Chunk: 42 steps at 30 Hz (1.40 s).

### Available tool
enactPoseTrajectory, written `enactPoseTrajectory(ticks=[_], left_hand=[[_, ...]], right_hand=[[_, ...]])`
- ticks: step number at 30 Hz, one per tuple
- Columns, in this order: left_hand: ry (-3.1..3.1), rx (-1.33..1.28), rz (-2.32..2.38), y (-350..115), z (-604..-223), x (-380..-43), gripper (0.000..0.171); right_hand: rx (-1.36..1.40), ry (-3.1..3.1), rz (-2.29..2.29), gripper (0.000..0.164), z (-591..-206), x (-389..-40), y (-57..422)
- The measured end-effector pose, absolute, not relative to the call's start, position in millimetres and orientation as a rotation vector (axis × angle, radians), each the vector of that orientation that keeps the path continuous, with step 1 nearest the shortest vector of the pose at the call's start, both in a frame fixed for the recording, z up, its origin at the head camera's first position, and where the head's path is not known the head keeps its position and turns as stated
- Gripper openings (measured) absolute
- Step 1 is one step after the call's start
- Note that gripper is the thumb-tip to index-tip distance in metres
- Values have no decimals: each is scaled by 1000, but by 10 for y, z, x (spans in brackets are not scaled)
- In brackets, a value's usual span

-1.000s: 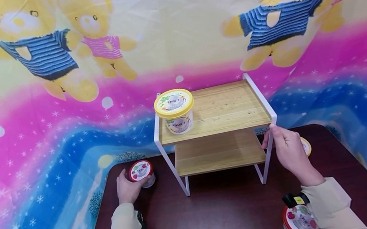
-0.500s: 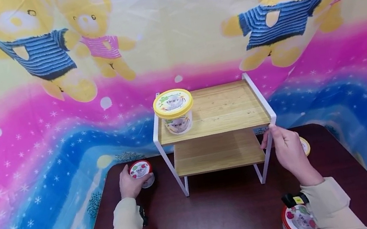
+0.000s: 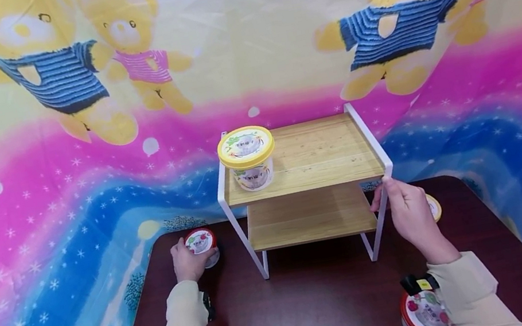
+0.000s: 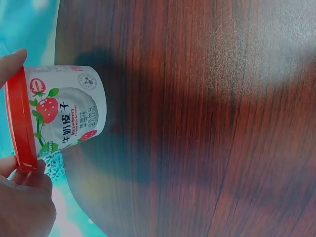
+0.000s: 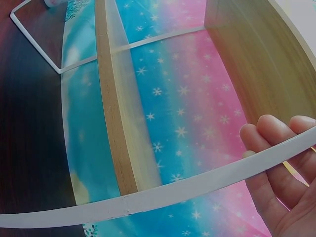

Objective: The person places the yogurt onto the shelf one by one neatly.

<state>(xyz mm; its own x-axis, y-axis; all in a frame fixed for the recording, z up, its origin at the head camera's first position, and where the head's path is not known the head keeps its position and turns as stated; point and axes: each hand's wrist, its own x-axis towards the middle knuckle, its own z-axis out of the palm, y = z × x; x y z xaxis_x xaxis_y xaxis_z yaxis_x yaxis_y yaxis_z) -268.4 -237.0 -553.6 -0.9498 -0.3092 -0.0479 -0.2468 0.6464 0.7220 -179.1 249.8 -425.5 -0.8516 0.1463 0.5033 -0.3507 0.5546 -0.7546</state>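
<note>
At the table's back left, my left hand point(image 3: 189, 260) holds a small strawberry milk tub point(image 3: 200, 241) by its red lid, fingers on one side and thumb on the other. The left wrist view shows the tub's white printed wall point(image 4: 69, 108); whether its base touches the table I cannot tell. My right hand point(image 3: 411, 212) grips the white metal side frame point(image 5: 187, 177) of a two-tier wooden shelf point(image 3: 327, 154), fingers curled round the upright just below the top board. On that top board, at the left, stands a yellow-lidded tub point(image 3: 248, 156).
A red-lidded tub point(image 3: 427, 317) stands at the front right, partly under my right sleeve. Another yellow lid point(image 3: 435, 207) shows behind my right hand. The dark wooden table point(image 3: 308, 312) meets a bear-print cloth point(image 3: 245, 72) at the back and sides.
My left hand and forearm have shifted slightly right, closer round the red-lidded tub, which stays in nearly the same place. The right hand keeps its grip on the shelf frame.
</note>
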Motion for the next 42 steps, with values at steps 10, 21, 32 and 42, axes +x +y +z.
enactPoseTrajectory(ticks=[10,21,32,42], left_hand=[[-2655,537,-1283,-2319,-5602,-2600,106],[-2602,575,-1278,-2252,-5664,-2511,102],[-2568,551,-1278,-2256,-5690,-2478,102],[-2504,550,-1317,-2263,-5798,-2455,102]], right_hand=[[162,-2286,1259,51,-4246,-1778,2494],[168,-2275,1273,52,-4249,-1775,2498],[162,-2273,1279,52,-4249,-1780,2491],[164,-2268,1272,52,-4257,-1783,2488]])
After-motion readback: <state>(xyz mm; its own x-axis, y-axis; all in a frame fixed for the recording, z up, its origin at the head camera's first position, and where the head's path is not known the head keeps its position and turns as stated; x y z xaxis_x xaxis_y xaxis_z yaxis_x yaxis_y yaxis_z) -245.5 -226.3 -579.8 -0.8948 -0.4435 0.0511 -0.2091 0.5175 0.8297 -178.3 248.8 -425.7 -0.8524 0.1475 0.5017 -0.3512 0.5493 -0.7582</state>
